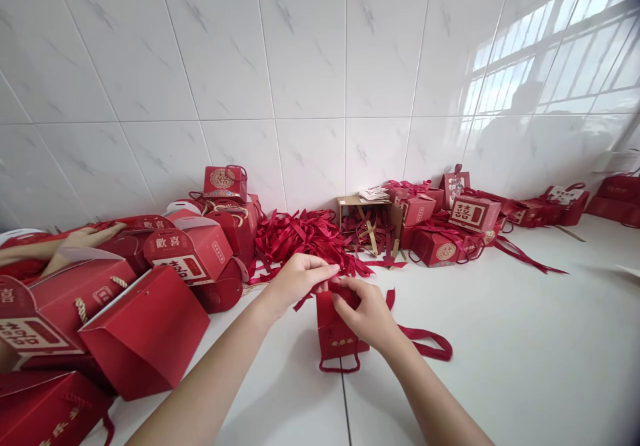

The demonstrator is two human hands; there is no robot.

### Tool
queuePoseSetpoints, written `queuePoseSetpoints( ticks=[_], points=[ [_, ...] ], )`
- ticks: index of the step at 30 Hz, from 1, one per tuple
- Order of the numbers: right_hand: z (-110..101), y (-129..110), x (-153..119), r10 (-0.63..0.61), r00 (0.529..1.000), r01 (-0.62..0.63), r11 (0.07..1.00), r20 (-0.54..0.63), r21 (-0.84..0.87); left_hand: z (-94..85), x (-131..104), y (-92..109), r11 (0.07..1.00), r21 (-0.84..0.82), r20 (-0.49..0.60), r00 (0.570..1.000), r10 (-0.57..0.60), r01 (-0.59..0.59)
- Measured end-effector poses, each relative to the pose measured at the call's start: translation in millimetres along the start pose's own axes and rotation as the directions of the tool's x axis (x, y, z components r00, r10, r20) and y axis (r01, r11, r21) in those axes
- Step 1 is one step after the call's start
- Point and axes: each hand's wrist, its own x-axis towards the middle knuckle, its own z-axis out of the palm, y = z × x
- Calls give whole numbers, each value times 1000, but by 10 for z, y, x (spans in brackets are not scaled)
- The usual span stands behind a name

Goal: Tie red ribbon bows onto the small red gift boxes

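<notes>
White tabletop (pixel 525 326), well forward of its back edge: red box (pixel 329 329), upright; left hand (pixel 299 281) and right hand (pixel 369 314) pinch red ribbon (pixel 434 353) above it, loop trailing, no finished bow visible. Back right: ribboned boxes (pixel 434 251).

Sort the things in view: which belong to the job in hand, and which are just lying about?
Job in hand:
Small red card box with cord handle
Red fabric ribbon, at left hand and right hand

Apparently just lying about:
Heaped red ribbons, perhaps supplies
White printed cards
Open brown cardboard box
Larger red card boxes, left
</notes>
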Motion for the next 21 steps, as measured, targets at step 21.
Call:
queuePoseSetpoints(
  ticks=[21],
  points=[
    [77, 121, -12, 275, 947, -214, 926, -168, 310, 158, -144, -546, 973, 69, -121, 966, 227, -220]
  ],
)
